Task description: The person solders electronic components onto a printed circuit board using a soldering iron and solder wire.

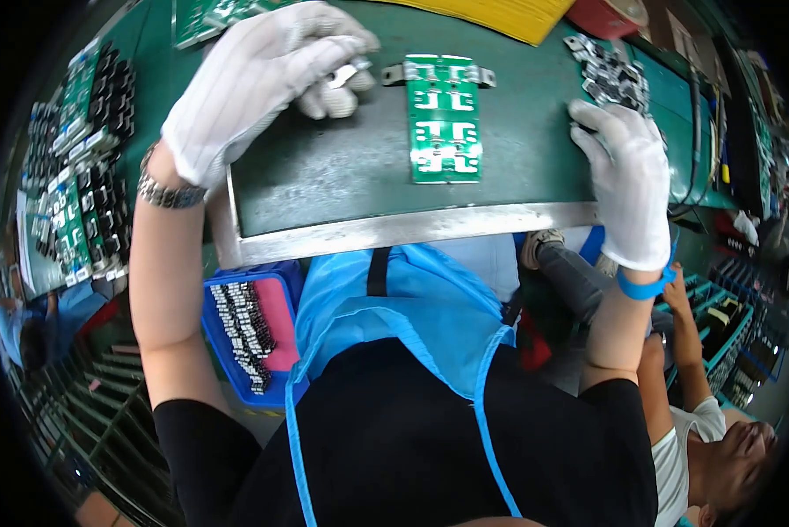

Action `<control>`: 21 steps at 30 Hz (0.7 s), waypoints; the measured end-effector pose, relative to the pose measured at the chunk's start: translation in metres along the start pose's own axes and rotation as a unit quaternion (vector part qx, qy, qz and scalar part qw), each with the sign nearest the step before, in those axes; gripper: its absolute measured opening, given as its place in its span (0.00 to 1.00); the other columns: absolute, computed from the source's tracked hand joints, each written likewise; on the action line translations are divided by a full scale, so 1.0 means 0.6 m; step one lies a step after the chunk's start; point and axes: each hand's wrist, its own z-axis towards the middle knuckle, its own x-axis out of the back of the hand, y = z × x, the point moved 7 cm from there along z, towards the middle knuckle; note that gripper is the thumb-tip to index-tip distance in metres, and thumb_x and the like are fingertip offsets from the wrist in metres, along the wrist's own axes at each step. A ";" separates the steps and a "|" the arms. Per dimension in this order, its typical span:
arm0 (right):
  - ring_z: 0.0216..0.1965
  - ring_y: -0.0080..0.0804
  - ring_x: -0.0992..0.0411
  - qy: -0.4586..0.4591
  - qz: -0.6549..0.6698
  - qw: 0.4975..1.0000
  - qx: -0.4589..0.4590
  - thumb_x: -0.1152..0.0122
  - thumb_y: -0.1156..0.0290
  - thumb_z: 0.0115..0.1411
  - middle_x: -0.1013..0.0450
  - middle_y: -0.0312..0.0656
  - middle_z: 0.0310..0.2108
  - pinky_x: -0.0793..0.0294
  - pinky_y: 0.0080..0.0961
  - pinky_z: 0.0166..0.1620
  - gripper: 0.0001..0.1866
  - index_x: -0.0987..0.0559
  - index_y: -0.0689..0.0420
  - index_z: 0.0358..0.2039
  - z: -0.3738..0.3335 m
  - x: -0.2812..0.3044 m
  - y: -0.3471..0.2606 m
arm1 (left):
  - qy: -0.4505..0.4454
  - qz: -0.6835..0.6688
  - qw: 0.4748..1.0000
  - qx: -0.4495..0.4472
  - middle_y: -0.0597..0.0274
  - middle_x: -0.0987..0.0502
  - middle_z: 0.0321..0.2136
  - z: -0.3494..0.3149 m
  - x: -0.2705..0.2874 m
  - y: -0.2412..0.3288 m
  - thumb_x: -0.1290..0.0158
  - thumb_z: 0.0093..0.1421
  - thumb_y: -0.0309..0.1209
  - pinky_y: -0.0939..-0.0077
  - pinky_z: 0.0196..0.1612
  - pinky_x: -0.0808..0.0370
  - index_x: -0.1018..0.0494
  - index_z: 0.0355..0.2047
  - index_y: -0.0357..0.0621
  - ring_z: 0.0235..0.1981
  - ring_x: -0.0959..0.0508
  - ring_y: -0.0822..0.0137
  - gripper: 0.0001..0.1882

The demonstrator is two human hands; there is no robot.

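Observation:
A green circuit board (445, 123) with white pads lies lengthwise in front of me on the table. Silver metal brackets (395, 75) stick out at both sides of its far end. To the left of the board, my gloved left hand (271, 83) pinches a small metal bracket (343, 77) between thumb and fingers. On the right, my gloved right hand (626, 171) hovers over the table with fingers loosely bent and apart, nothing visible in them. Just beyond that hand is a pile of loose metal brackets (607, 72).
A metal edge strip (412, 230) borders the table. Stacked boards with dark parts (83, 167) stand at left; another green board (219, 19) and a yellow sheet (491, 16) lie at the far side. Below left sits a blue bin (263, 400). Another person (698, 422) is at lower right.

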 end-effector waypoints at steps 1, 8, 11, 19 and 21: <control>0.39 0.43 0.26 0.012 0.044 0.999 -0.002 0.36 0.74 0.54 0.23 0.42 0.36 0.26 0.35 0.42 0.13 0.19 0.53 0.42 0.000 0.001 0.001 | -0.020 -0.017 1.000 -0.016 0.62 0.21 0.34 0.003 -0.002 -0.003 0.53 0.69 0.31 0.87 0.30 0.27 0.27 0.49 0.35 0.26 0.23 0.78 0.14; 0.43 0.41 0.24 0.033 0.131 0.989 0.051 0.40 0.84 0.52 0.21 0.43 0.38 0.26 0.33 0.48 0.15 0.18 0.54 0.40 -0.005 -0.009 -0.045 | -0.012 -0.017 0.999 -0.033 0.60 0.20 0.37 -0.022 -0.040 -0.003 0.47 0.65 0.26 0.83 0.35 0.24 0.25 0.49 0.35 0.29 0.22 0.77 0.14; 0.43 0.41 0.23 0.023 0.121 0.991 0.058 0.42 0.87 0.51 0.21 0.42 0.39 0.26 0.34 0.49 0.19 0.19 0.54 0.41 -0.004 -0.005 -0.039 | -0.007 0.067 0.996 -0.051 0.59 0.19 0.35 -0.026 -0.038 -0.011 0.43 0.63 0.28 0.82 0.35 0.24 0.24 0.46 0.36 0.27 0.22 0.76 0.13; 0.39 0.38 0.24 0.037 0.089 0.994 -0.053 0.28 0.73 0.50 0.23 0.41 0.35 0.26 0.30 0.42 0.18 0.19 0.53 0.43 -0.011 -0.009 -0.030 | 0.021 0.347 0.904 -0.247 0.61 0.19 0.36 -0.038 -0.042 0.019 0.38 0.55 0.28 0.74 0.38 0.23 0.20 0.42 0.45 0.36 0.19 0.65 0.13; 0.42 0.39 0.24 0.011 0.097 0.994 -0.051 0.28 0.76 0.51 0.22 0.43 0.39 0.24 0.30 0.43 0.19 0.18 0.54 0.44 -0.017 -0.006 -0.024 | 0.023 0.373 0.890 -0.259 0.60 0.18 0.37 -0.041 -0.050 0.027 0.38 0.55 0.26 0.75 0.38 0.23 0.20 0.43 0.45 0.37 0.18 0.65 0.14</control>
